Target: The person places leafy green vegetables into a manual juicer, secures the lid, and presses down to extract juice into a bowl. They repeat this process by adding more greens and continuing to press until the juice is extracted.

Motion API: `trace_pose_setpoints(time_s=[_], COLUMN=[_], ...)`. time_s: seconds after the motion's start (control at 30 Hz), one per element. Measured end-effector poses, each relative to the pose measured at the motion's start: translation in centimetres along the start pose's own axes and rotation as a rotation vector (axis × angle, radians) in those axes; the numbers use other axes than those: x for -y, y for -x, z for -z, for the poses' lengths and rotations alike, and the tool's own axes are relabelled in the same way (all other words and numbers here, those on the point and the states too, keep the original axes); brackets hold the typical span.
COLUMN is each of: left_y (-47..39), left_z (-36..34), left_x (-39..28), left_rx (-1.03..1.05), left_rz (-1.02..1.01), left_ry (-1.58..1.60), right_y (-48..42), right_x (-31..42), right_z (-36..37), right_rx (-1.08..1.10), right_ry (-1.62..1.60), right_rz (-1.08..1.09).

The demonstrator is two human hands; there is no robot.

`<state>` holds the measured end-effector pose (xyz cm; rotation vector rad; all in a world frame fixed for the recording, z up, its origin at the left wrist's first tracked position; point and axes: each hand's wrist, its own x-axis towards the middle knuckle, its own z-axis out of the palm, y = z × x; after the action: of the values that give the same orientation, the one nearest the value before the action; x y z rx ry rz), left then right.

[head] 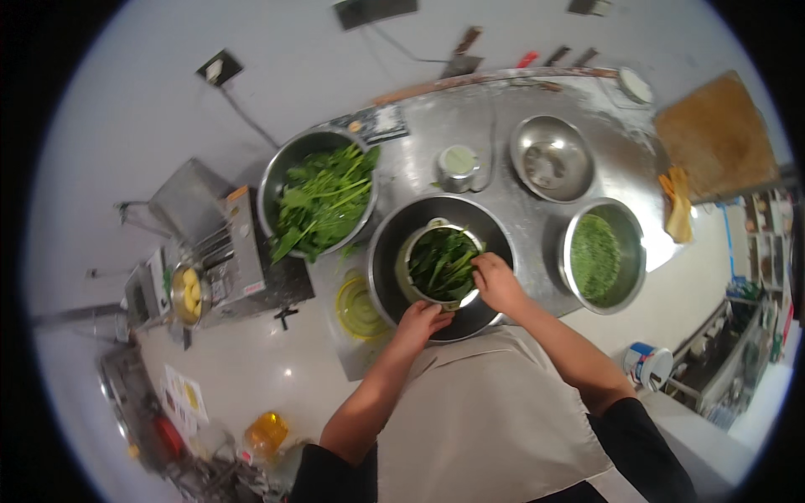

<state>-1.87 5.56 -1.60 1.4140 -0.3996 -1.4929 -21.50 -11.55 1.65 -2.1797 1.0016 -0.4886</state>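
Note:
A small round metal container point(466, 304) full of leafy greens point(440, 264) stands inside a large steel basin point(379, 270), close before me. My left hand point(422, 324) touches the container's near rim by its handle. At the right rim, my right hand point(497, 280) has its fingertips on the edge of the greens; whether it grips any leaf is unclear. To the upper left, a steel bowl point(272, 188) holds more leafy stems point(321, 195). On the right, another steel bowl point(636, 264) contains finely chopped greens point(594, 258).
Behind the basin stands a small motor unit point(458, 161) with a cord. A steel bowl point(575, 165) sits to its right. A yellow-rimmed lid point(358, 308) lies left of the basin. Yellow gloves point(679, 210) and a wooden board point(717, 138) are at the far right. Knives line the wall edge.

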Motion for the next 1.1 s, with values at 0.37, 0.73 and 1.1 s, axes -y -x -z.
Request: trace_pose_setpoints(time_s=[0.37, 0.73, 1.1], left_y=[1.7, 7.6, 14.5], left_z=[21.8, 21.2, 16.7], left_x=[6.5, 0.1, -10.7], left_rx=[-0.879, -0.668, -0.532], left_rz=[-0.152, 0.022, -0.37], left_ry=[-1.092, -0.086, 0.252], right_y=[-5.3, -2.3, -6.0], right_x=[1.1, 0.0, 2.3], right_z=[-1.4, 1.9, -5.2], right_rx=[0.338, -0.097, 0.07], right_ry=[0.448, 0.086, 0.523], right_rz=[-0.086, 0.009, 0.269])
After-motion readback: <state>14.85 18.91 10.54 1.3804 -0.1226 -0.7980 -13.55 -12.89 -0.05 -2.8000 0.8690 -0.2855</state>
